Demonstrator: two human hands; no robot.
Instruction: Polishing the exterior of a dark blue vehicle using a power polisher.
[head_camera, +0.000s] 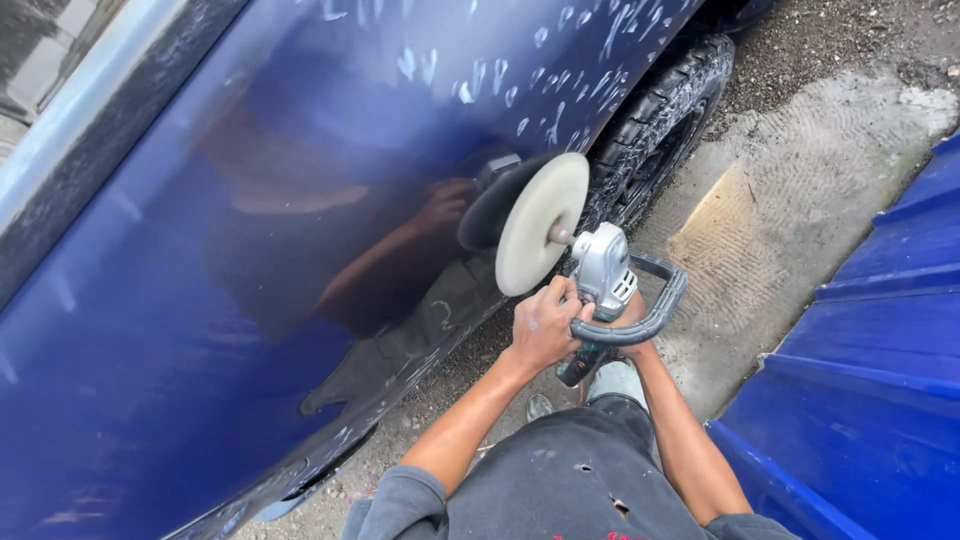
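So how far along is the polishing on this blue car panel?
Done, apparently: the near stretch of the blue car panel is glossy and mirror-like. In hand: the left hand and right hand hold the polisher, its white pad at the panel. Left: white compound dabs toward the wheel remain unspread.

Both arms are stretched out forward and slightly up, forearms bare, grey sleeves pushed up near the elbows. The left hand (542, 326) is curled in a tight fist, knuckles up, thumb side toward the body, wrist pretty much straight. The right hand (632, 318) is mostly hidden, you only see a bit of it with the fingers wrapped closed, wrist bent a little. Hands sit just beside each other, forearms angling in so they nearly meet.
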